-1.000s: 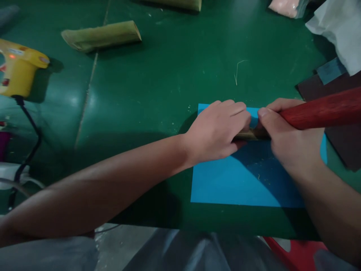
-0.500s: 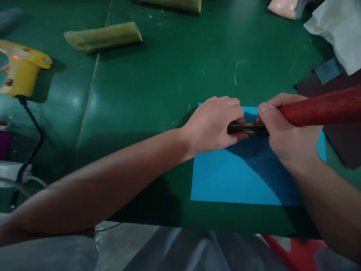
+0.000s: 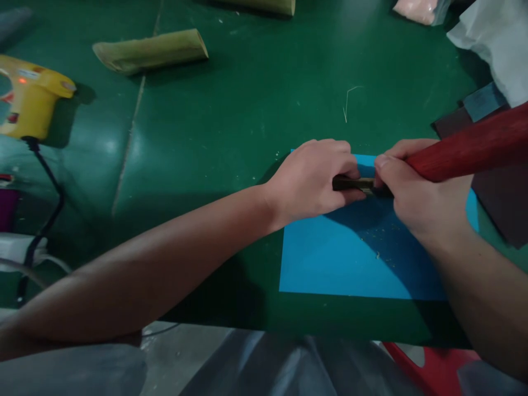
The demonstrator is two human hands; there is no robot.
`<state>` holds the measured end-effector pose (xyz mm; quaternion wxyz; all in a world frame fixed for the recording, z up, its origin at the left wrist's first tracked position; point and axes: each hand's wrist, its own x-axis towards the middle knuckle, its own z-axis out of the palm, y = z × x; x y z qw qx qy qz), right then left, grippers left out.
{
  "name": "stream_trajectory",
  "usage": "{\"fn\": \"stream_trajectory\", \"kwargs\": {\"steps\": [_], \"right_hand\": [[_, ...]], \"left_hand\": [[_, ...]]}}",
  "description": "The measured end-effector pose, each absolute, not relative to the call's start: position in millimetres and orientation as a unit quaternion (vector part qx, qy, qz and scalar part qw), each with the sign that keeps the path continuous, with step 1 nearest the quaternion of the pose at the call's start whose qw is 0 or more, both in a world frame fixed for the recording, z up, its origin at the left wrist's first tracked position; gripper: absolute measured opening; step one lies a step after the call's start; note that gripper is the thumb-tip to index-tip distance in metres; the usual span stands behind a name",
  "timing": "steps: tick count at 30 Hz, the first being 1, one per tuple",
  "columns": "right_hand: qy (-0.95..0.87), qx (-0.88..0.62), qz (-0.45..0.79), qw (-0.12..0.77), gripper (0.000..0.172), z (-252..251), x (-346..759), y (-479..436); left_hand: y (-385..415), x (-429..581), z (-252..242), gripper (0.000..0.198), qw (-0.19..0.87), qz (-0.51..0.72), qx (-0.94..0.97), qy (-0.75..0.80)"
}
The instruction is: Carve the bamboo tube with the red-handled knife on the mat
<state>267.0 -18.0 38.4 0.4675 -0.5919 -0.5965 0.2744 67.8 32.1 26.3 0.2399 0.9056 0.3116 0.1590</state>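
A blue paper sheet (image 3: 350, 264) lies on the green table (image 3: 231, 121) near its front edge. My left hand (image 3: 313, 179) rests on the sheet's upper part, fingers curled round a thin dark stick-like piece (image 3: 358, 184). My right hand (image 3: 416, 192) is closed on the other end of that piece and also grips a thick red wooden rod (image 3: 470, 148) that runs off to the right. Small crumbs lie on the sheet below the hands.
A yellow glue gun (image 3: 31, 104) with a black cord sits at the left edge. Two yellowish rolled pieces (image 3: 150, 50) lie at the back. Dark and white sheets (image 3: 495, 49) pile at the right. A red stool (image 3: 429, 366) shows below the table.
My left hand's fingers have curled from lying flat to gripping the thin piece. Both hands shifted slightly up the sheet, and the red rod tilted a little upward.
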Motion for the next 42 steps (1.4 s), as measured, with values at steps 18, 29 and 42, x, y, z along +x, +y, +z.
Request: {"fn": "stream_trajectory", "kwargs": {"steps": [18, 29, 42], "right_hand": [[-0.608, -0.591, 0.249, 0.468, 0.025, 32.1, 267.5, -13.9], [-0.629, -0.561, 0.249, 0.477, 0.032, 35.8, 269.1, -13.2], [-0.589, -0.584, 0.311, 0.463, 0.038, 33.5, 273.4, -8.1]], "left_hand": [[32.2, 67.4, 27.0, 0.020, 0.232, 0.149, 0.906, 0.321], [32.2, 68.5, 25.7, 0.024, 0.241, 0.174, 0.890, 0.346], [31.1, 66.3, 25.9, 0.024, 0.231, 0.151, 0.899, 0.339]]}}
